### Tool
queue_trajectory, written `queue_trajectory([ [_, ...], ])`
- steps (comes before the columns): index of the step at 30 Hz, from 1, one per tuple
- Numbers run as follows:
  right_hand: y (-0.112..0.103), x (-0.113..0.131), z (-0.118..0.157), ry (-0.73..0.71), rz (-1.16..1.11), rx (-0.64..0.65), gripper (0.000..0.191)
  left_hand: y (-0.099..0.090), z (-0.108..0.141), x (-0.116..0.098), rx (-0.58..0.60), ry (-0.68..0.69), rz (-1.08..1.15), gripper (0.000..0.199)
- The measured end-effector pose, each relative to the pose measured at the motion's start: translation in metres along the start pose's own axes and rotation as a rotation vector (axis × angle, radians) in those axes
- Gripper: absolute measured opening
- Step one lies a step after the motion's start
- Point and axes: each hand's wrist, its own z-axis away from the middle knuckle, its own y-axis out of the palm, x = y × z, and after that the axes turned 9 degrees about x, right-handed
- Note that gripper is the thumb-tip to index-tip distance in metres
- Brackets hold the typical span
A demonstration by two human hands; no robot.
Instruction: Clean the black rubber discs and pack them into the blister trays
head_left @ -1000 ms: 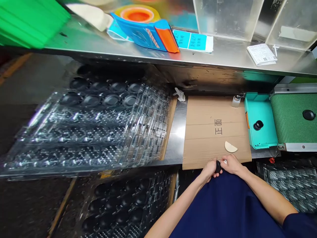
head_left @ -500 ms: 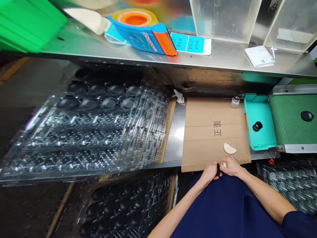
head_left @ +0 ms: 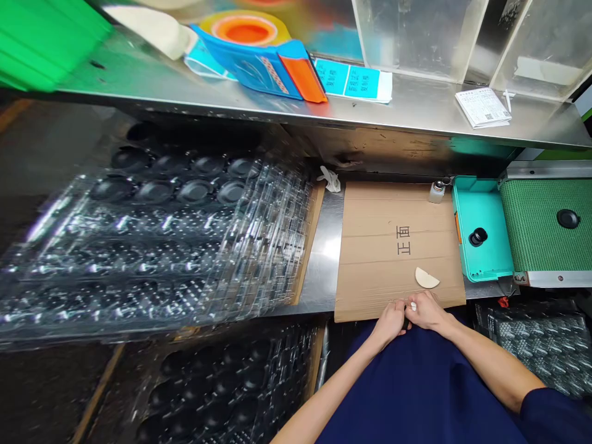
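At the front edge of a cardboard sheet [head_left: 370, 246], my left hand [head_left: 391, 320] is closed on a small black part [head_left: 407, 322], mostly hidden by the fingers. My right hand [head_left: 425, 310] meets it from the other side, fingers pinched around a small white item [head_left: 414, 306] whose kind I cannot make out; it presses against the black part. Just beyond the hands, a cream half-round piece [head_left: 426, 278] lies on the cardboard. A small bottle with a metal top [head_left: 437, 192] stands at the sheet's far right corner.
Right of the cardboard, a teal tray [head_left: 485, 259] holds a black part. Beyond it, a green conveyor belt [head_left: 531, 228] carries another. Stacked clear plastic trays [head_left: 161, 246] with black round parts fill the left. A steel shelf [head_left: 416, 105] above bears a tape dispenser [head_left: 263, 68].
My hands have drawn slightly closer together, and less of the black part shows between them. The whole view has shifted a little; the other things keep their places.
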Motion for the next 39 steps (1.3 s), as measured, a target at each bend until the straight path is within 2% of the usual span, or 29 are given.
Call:
queue_trajectory([
  [6, -0.004, 0.006, 0.001, 0.045, 0.033, -0.032, 0.016, 0.001, 0.001, -0.001, -0.016, 0.025, -0.027, 0.047],
  [10, -0.006, 0.010, 0.002, 0.067, 0.010, -0.009, 0.014, 0.001, 0.001, 0.000, -0.026, 0.017, -0.048, 0.046],
  [14, -0.009, 0.009, 0.000, 0.082, -0.026, 0.003, 0.014, -0.001, -0.003, 0.001, 0.022, -0.051, 0.204, 0.042],
  [17, -0.016, -0.002, -0.003, 0.050, -0.139, -0.024, 0.014, -0.007, -0.008, -0.003, 0.056, -0.104, 0.351, 0.043],
  [19, -0.022, -0.016, -0.006, 0.037, -0.307, -0.141, 0.020, -0.014, -0.010, -0.009, 0.059, -0.137, 0.556, 0.042],
  [22, -0.028, -0.039, -0.011, 0.127, -0.447, -0.297, 0.027, -0.027, -0.012, -0.020, 0.043, -0.169, 0.836, 0.040],
  [27, -0.021, -0.063, -0.014, 0.172, -0.420, -0.305, 0.031, -0.040, -0.015, -0.034, -0.001, -0.180, 0.915, 0.043],
  [33, -0.004, -0.068, -0.012, 0.192, -0.401, -0.290, 0.032, -0.039, -0.014, -0.037, -0.001, -0.179, 0.948, 0.047],
  [35, -0.003, -0.070, -0.011, 0.204, -0.373, -0.310, 0.033, -0.039, -0.010, -0.037, 0.047, -0.138, 0.968, 0.046],
  [39, -0.008, -0.080, -0.016, 0.218, -0.322, -0.411, 0.035, -0.042, 0.001, -0.037, 0.282, 0.038, 1.029, 0.039],
])
